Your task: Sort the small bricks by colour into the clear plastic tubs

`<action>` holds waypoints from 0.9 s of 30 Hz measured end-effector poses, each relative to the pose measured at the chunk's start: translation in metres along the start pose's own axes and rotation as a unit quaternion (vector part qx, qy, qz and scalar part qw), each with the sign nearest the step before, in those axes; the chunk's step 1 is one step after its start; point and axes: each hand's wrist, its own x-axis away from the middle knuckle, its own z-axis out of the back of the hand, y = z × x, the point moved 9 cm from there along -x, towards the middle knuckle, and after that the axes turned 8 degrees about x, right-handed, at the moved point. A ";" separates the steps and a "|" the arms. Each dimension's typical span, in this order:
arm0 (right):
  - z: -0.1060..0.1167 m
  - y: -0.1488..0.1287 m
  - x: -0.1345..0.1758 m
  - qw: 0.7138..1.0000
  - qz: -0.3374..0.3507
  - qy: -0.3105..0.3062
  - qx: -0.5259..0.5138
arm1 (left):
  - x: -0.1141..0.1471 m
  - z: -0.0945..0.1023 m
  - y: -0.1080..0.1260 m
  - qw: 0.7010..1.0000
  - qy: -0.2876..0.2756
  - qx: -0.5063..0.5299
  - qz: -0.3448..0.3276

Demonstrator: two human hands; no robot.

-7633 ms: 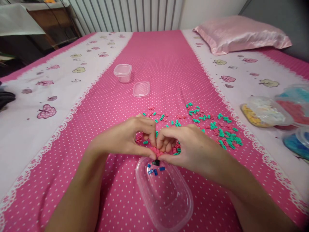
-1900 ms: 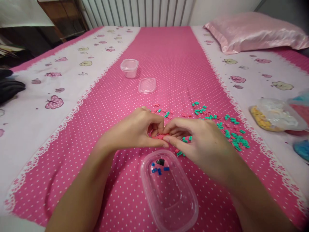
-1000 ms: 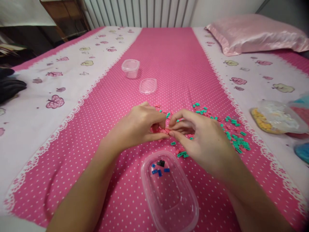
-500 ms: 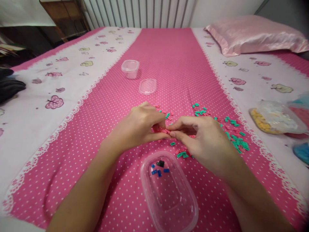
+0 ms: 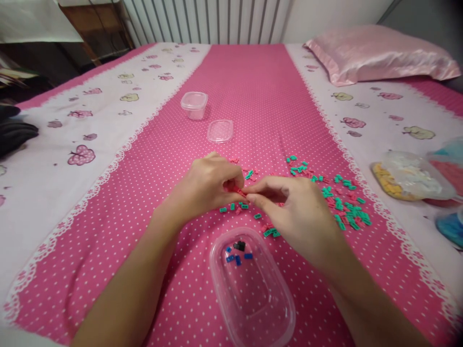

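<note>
Small red building bricks [image 5: 238, 192] are pinched between the fingertips of my left hand [image 5: 213, 180], which is closed. My right hand [image 5: 294, 202] is closed too, its thumb and forefinger meeting the same red piece from the right. How many bricks make up the held piece is hard to see behind the fingers. Loose green bricks [image 5: 354, 214] and red ones lie scattered on the pink dotted bedspread [image 5: 173, 299] around and beyond my hands. Below them rests a clear plastic lid [image 5: 267, 315] carrying several blue bricks [image 5: 238, 260] and a black piece [image 5: 239, 246].
Farther back stand a small clear tub [image 5: 194, 105] and a flat clear lid [image 5: 220, 131]. At the right are bags or boxes of yellow and white pieces [image 5: 405, 176] and a blue bundle [image 5: 450, 226]. A pink pillow [image 5: 376, 53] lies at the far right, dark gloves [image 5: 16, 132] at left.
Both hands have shifted slightly left and lifted a little with the red bricks between them. Green bricks below my left hand now show more.
</note>
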 end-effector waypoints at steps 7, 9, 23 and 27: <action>-0.007 0.011 -0.007 0.993 -0.005 0.001 -0.115 | 0.001 0.000 0.007 1.000 0.000 -0.006 -0.005; -0.006 0.012 -0.008 0.993 -0.005 0.005 -0.119 | 0.001 0.000 0.005 1.000 0.002 -0.011 0.007; -0.002 0.004 -0.009 0.996 0.052 0.017 -0.074 | 0.003 0.004 0.006 0.999 0.043 -0.007 -0.003; -0.002 0.001 -0.009 0.997 0.069 0.006 -0.044 | 0.004 0.001 0.007 1.000 0.019 0.009 -0.010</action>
